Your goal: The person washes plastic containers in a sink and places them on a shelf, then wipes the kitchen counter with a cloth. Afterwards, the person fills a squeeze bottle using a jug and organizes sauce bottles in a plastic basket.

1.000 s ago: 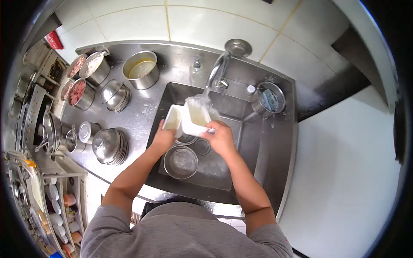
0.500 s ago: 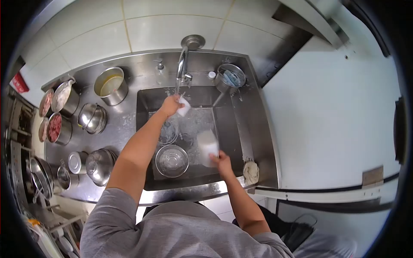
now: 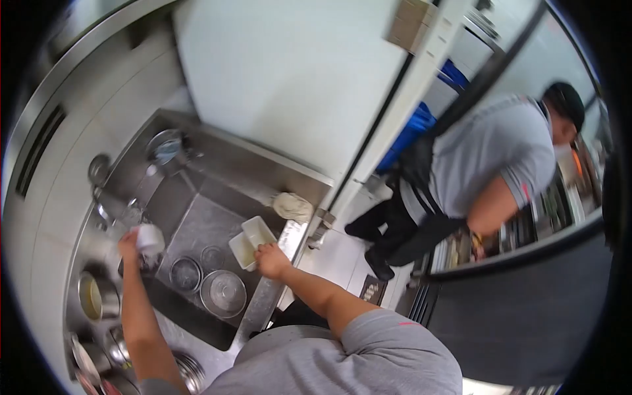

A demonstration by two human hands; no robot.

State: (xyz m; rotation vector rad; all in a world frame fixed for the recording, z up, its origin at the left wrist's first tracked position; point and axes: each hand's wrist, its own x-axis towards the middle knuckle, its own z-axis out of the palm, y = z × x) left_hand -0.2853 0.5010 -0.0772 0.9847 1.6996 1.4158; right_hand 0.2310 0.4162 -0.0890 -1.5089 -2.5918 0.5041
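Observation:
My left hand (image 3: 130, 243) is closed around a small white container (image 3: 151, 239), held over the sink beside the tap (image 3: 103, 212). With my right hand (image 3: 271, 261) I grip white rectangular tubs (image 3: 258, 232) at the sink's near edge; two openings show side by side, and the inside of one looks yellowish. In the sink (image 3: 214, 214) lie a round metal bowl (image 3: 224, 294) and a smaller round dish (image 3: 186, 274), with a clear round piece (image 3: 212, 258) next to them.
A balled cloth (image 3: 293, 207) lies on the sink's right rim. A metal pot (image 3: 166, 149) stands in the far corner. A pot with yellowish contents (image 3: 92, 297) and stacked bowls (image 3: 189, 373) sit at left. Another person (image 3: 487, 151) stands to my right, facing away.
The view has swung to the right, bringing another person into sight. My right hand's white tubs are now at the sink's near rim. My left hand still holds its white container near the tap.

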